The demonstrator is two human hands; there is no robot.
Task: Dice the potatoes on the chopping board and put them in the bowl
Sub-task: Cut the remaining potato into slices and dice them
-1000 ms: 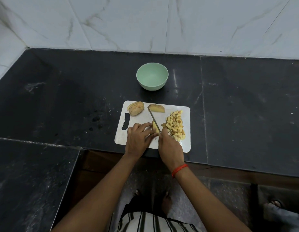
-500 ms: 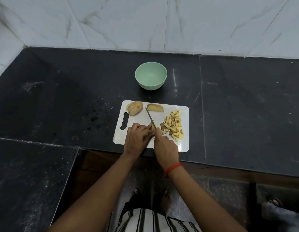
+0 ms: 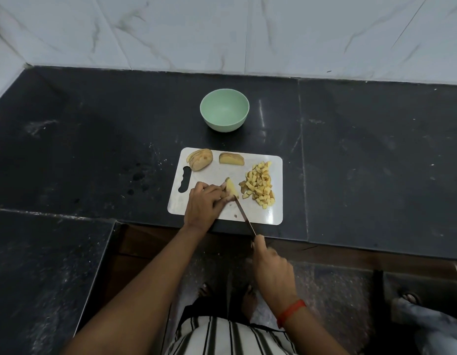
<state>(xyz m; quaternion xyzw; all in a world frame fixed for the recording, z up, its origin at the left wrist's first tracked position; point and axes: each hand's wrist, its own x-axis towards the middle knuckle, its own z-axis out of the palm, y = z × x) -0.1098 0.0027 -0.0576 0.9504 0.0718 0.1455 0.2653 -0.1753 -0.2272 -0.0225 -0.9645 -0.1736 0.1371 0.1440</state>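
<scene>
A white chopping board point(image 3: 271, 213) lies at the counter's front edge. My left hand point(image 3: 203, 204) holds a potato piece point(image 3: 231, 189) down on the board with curled fingers. My right hand point(image 3: 272, 269) grips the handle of a knife point(image 3: 244, 215), drawn back past the counter edge, with the blade tip by that piece. A heap of diced potato point(image 3: 259, 185) sits on the board's right side. A sliced potato half point(image 3: 199, 159) and a potato wedge point(image 3: 231, 159) lie along the far edge. The pale green bowl point(image 3: 224, 110) stands behind the board with nothing inside.
The black stone counter point(image 3: 376, 149) runs to a white marble wall point(image 3: 222, 32) behind. A lower black slab point(image 3: 43, 265) lies at the left front. Another person's sandalled foot point(image 3: 410, 298) shows at the lower right on the floor.
My right hand has pulled the knife back toward me, off the board and past the counter edge. My left hand has stayed on the potato piece.
</scene>
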